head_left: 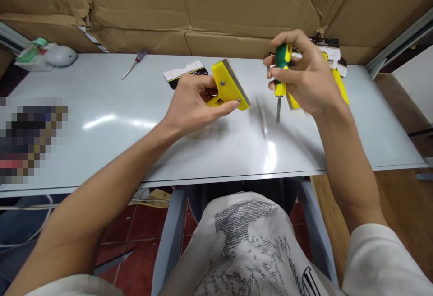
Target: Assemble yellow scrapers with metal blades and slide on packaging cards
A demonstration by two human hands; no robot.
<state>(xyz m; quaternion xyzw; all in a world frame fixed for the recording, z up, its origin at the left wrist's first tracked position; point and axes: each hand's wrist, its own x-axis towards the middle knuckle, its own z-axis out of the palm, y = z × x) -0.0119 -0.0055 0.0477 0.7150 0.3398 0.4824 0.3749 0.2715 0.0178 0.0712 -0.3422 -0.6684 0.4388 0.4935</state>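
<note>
My left hand (pixel 199 95) is closed around a yellow scraper (pixel 227 85), thumb pressed near one of its two screws. The scraper's metal blade edge points up and to the right. In my right hand (pixel 306 68) is a green and yellow screwdriver (pixel 283 68), held upright with its shaft pointing down, apart from the scraper. Behind my right hand, partly hidden, lie more yellow pieces (pixel 339 85) and black-and-white packaging (pixel 326 45). A black-and-white card (pixel 186 71) rests on the table just beyond my left hand.
On the white table (pixel 111 147), a second screwdriver (pixel 134 64) with a dark red handle lies at the back left. A white rounded object (pixel 61 55) stands beside a small green-topped container (pixel 35 54). Cardboard (pixel 216 11) walls the back edge. A blurred, pixelated patch covers the far left.
</note>
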